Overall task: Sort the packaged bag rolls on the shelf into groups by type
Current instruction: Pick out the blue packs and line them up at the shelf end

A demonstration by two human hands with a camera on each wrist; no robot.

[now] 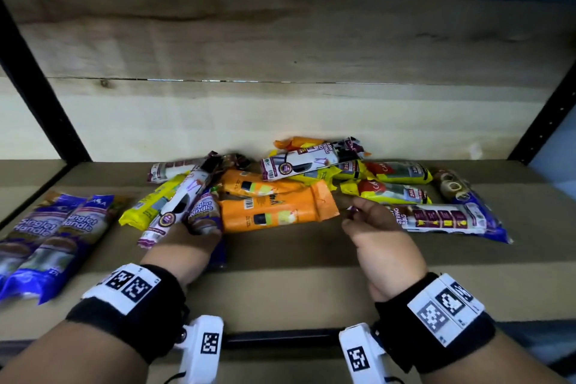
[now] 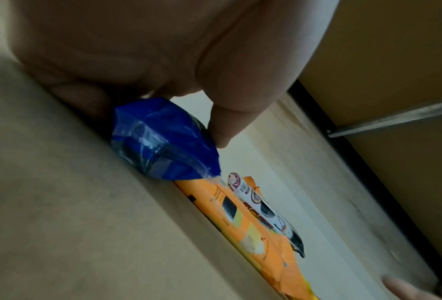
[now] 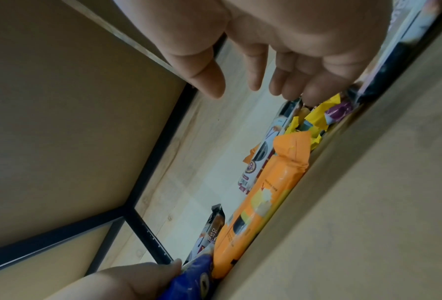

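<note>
One pack in hand: the blue pack (image 1: 204, 212) lies at the near left edge of the heap (image 1: 311, 184).
Left hand (image 1: 190, 240): curled round it.
Right hand (image 1: 374, 221): loose, holding nothing.
Advice: lift clear of the neighbouring orange pack (image 1: 277, 210), then lay it beside the two blue packs (image 1: 46, 237) at left.

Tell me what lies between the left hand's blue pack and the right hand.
In the head view, one orange pack lies flat on the shelf between the blue pack gripped by the left hand and the empty right hand.
</note>
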